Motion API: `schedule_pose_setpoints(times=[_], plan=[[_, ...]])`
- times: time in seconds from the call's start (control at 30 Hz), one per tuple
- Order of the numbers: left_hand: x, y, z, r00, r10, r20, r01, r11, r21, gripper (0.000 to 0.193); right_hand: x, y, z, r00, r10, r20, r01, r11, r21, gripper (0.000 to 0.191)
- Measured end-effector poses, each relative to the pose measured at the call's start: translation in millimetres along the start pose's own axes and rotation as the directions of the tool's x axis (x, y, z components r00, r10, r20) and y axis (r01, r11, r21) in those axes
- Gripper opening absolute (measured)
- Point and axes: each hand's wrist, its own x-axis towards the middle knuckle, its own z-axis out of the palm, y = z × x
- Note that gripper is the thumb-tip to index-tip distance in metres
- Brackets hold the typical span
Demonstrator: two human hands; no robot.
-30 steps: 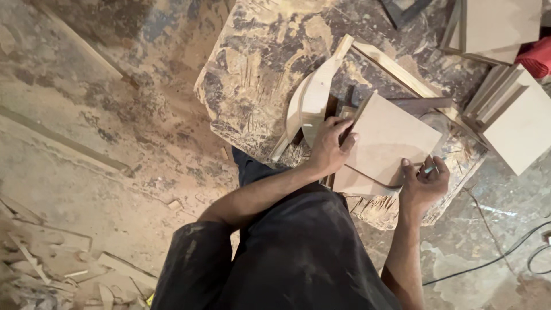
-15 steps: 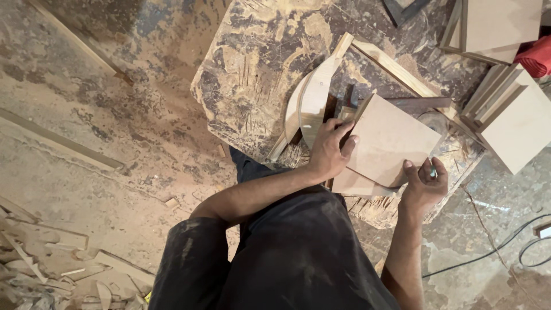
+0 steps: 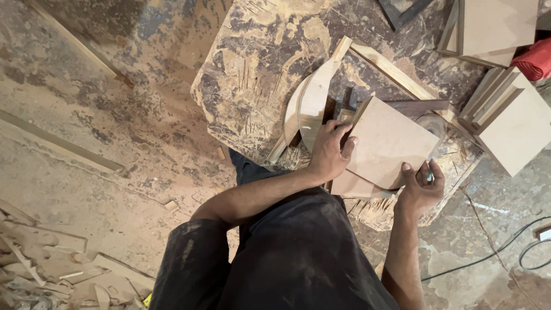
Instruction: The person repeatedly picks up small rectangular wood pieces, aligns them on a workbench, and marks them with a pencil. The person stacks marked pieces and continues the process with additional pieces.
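Note:
A square tan board (image 3: 393,143) lies tilted on a worn, scarred work slab (image 3: 258,74). My left hand (image 3: 332,150) grips the board's left edge, fingers curled over it. My right hand (image 3: 422,185) rests at the board's lower right corner and pinches a small pen-like tool with a blue-green tip. A second flat piece shows under the board at its lower left. Two curved wooden pieces (image 3: 310,106) lie just left of my left hand.
A long wood strip (image 3: 396,72) runs diagonally behind the board. Stacked tan panels (image 3: 511,117) and a red object (image 3: 534,57) sit at the right. A dark cable (image 3: 488,252) crosses the floor lower right. Scrap offcuts (image 3: 40,264) pile at lower left; sawdust covers the floor.
My hands and the board stay almost where they were; only the view has shifted slightly.

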Motion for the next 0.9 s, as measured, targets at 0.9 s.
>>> schedule_pose_setpoints(times=[0.9], plan=[[0.8,-2.7,3.3,0.998,-0.043,0.044,0.047,0.995,-0.088,0.045,0.3,-1.1,-2.3,1.000,-0.017,0.023,0.018,1.000,-0.013,0.056]])
